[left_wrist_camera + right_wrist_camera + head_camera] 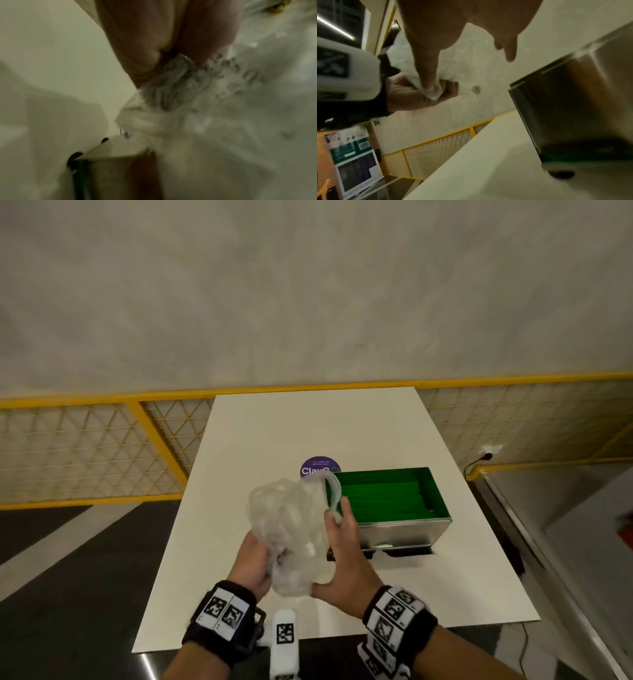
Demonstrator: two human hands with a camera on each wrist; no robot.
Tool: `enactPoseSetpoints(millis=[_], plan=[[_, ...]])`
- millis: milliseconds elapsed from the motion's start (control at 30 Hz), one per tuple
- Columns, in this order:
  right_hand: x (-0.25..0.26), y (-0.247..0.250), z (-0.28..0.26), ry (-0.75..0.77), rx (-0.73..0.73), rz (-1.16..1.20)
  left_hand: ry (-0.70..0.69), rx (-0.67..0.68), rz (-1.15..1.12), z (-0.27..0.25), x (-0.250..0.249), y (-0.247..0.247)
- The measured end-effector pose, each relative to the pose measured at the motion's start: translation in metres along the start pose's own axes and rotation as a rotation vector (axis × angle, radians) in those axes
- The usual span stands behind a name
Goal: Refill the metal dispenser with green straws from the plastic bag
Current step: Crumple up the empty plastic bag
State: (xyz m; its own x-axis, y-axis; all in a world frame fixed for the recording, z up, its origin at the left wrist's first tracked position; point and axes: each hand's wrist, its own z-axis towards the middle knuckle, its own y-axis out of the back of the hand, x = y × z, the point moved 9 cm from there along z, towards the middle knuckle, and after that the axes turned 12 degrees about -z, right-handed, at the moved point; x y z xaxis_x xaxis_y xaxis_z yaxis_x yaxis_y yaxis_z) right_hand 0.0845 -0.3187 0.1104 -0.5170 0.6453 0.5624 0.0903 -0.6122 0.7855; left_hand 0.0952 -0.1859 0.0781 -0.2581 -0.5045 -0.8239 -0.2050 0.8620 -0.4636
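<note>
From the head view: gripped between both hands, a crumpled clear plastic bag (pixel 291 529), held above a white table (pixel 239 508); nothing seen inside the crushed film, save a greenish curved edge at its upper right, too unclear to name. Just right of the grip and partly behind it, the metal dispenser (pixel 404 530), lid off, packed with green straws (pixel 387 498) lying side by side. Beyond the grip, a purple round sticker (pixel 320 466), partly hidden by the bag. Left hand (pixel 251 566) curled under the bag's lower left, palm up; right hand (pixel 346 556) pressed against the bag's right side, fingers extended upward along the film, thumb at the bottom. Marker-covered bands worn on both wrists. From the left wrist view, much blurred: bunched plastic with dark print squeezed under the fingers (pixel 145 44), the film spreading away to the right; past the grip, a metal corner of the dispenser (pixel 116 151) on the table. From the right wrist view: thumb (pixel 426 63) set down on a twist of the plastic, pinning it against the closed left fist (pixel 419 93); remaining fingers (pixel 510 47) loosely spread, apart from the film. To the right of the grip and apart from it, the dispenser's steel wall (pixel 573 101), a strip of green at its base. Below the grip, a yellow mesh fence (pixel 436 148) and a poster (pixel 353 159).
</note>
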Motion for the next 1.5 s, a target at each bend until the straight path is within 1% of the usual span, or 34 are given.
enactPoseSetpoints(millis=[33, 67, 100, 133, 167, 200, 233, 267, 300, 333, 367, 400, 433, 467, 500, 567, 600, 633, 700, 733, 767, 833, 900, 933, 967, 1000, 1033, 1067, 1133, 1233, 1300, 1400, 1433, 1500], plan=[[0.0, 0.0, 0.0, 0.019, 0.056, -0.009, 0.041, 0.024, 0.104, -0.006, 0.011, -0.012], [-0.001, -0.001, -0.001, 0.019, 0.126, -0.013, 0.072, 0.007, 0.229, -0.01, 0.022, -0.02], [-0.004, 0.001, -0.002, -0.006, 0.166, 0.03, 0.088, -0.022, 0.297, -0.012, 0.031, -0.022], [-0.012, 0.008, -0.003, -0.059, 0.15, 0.125, 0.075, -0.027, 0.28, -0.014, 0.037, -0.026], [-0.022, 0.016, -0.006, -0.128, 0.107, 0.257, 0.037, -0.015, 0.217, -0.018, 0.039, -0.034], [-0.032, 0.023, -0.01, -0.202, 0.057, 0.383, 0.02, 0.027, 0.101, -0.02, 0.042, -0.039], [-0.039, 0.031, -0.014, -0.262, 0.012, 0.468, 0.023, 0.08, -0.02, -0.025, 0.047, -0.049], [-0.043, 0.034, -0.016, -0.299, -0.012, 0.563, 0.041, 0.134, -0.081, -0.03, 0.05, -0.058], [-0.048, 0.033, -0.019, -0.331, -0.015, 0.664, 0.062, 0.193, -0.11, -0.038, 0.054, -0.072], [-0.047, 0.031, -0.022, -0.363, 0.012, 0.778, 0.081, 0.237, -0.144, -0.044, 0.059, -0.082], [-0.045, 0.028, -0.026, -0.385, 0.066, 0.818, 0.09, 0.261, -0.187, -0.048, 0.063, -0.09], [-0.044, 0.029, -0.03, -0.377, 0.126, 0.775, 0.074, 0.256, -0.21, -0.05, 0.064, -0.096], [-0.041, 0.032, -0.035, -0.333, 0.172, 0.671, 0.035, 0.229, -0.2, -0.051, 0.061, -0.1], [-0.039, 0.037, -0.04, -0.261, 0.187, 0.562, -0.007, 0.179, -0.156, -0.051, 0.056, -0.103], [-0.038, 0.046, -0.047, -0.195, 0.156, 0.437, -0.041, 0.109, -0.11, -0.051, 0.051, -0.101], [-0.04, 0.067, -0.057, -0.166, 0.064, 0.254, -0.055, -0.027, -0.053, -0.048, 0.046, -0.09], [-0.042, 0.075, -0.061, -0.171, 0.051, 0.224, -0.045, -0.051, -0.025, -0.046, 0.045, -0.088], [-0.041, 0.077, -0.066, -0.165, 0.076, 0.221, -0.033, -0.056, 0.027, -0.046, 0.045, -0.091], [-0.034, 0.072, -0.073, -0.143, 0.164, 0.249, -0.001, -0.035, 0.154, -0.051, 0.05, -0.107], [-0.032, 0.069, -0.075, -0.156, 0.18, 0.279, 0.038, 0.0, 0.181, -0.054, 0.058, -0.116], [-0.032, 0.069, -0.075, -0.169, 0.164, 0.325, 0.091, 0.044, 0.168, -0.058, 0.068, -0.126], [-0.032, 0.071, -0.075, -0.165, 0.105, 0.346, 0.195, 0.104, 0.04, -0.063, 0.086, -0.133], [-0.035, 0.075, -0.075, -0.132, 0.04, 0.239, 0.298, 0.198, -0.2, -0.064, 0.093, -0.131], [-0.037, 0.077, -0.075, -0.144, 0.007, 0.165, 0.354, 0.265, -0.278, -0.065, 0.096, -0.128], [-0.041, 0.077, -0.076, -0.189, -0.018, 0.111, 0.417, 0.325, -0.318, -0.067, 0.1, -0.126], [-0.045, 0.073, -0.078, -0.257, -0.03, 0.092, 0.47, 0.369, -0.305, -0.07, 0.103, -0.126], [-0.046, 0.07, -0.079, -0.314, -0.024, 0.11, 0.498, 0.397, -0.242, -0.072, 0.108, -0.126], [-0.044, 0.062, -0.081, -0.349, -0.006, 0.166, 0.502, 0.398, -0.149, -0.072, 0.112, -0.124], [-0.039, 0.052, -0.087, -0.334, 0.025, 0.248, 0.474, 0.379, -0.004, -0.068, 0.116, -0.121], [-0.039, 0.045, -0.104, -0.231, 0.097, 0.091, 0.436, 0.323, 0.115, -0.061, 0.122, -0.118], [-0.041, 0.046, -0.113, -0.213, 0.148, 0.111, 0.476, 0.247, 0.168, -0.06, 0.137, -0.113], [-0.05, 0.041, -0.126, -0.304, 0.273, 0.184, 0.573, 0.204, 0.203, -0.067, 0.16, -0.116], [-0.055, 0.038, -0.129, -0.346, 0.322, 0.143, 0.608, 0.219, 0.175, -0.067, 0.167, -0.116], [-0.072, 0.034, -0.144, -0.425, 0.364, -0.002, 0.7, 0.284, 0.147, -0.072, 0.182, -0.119]])
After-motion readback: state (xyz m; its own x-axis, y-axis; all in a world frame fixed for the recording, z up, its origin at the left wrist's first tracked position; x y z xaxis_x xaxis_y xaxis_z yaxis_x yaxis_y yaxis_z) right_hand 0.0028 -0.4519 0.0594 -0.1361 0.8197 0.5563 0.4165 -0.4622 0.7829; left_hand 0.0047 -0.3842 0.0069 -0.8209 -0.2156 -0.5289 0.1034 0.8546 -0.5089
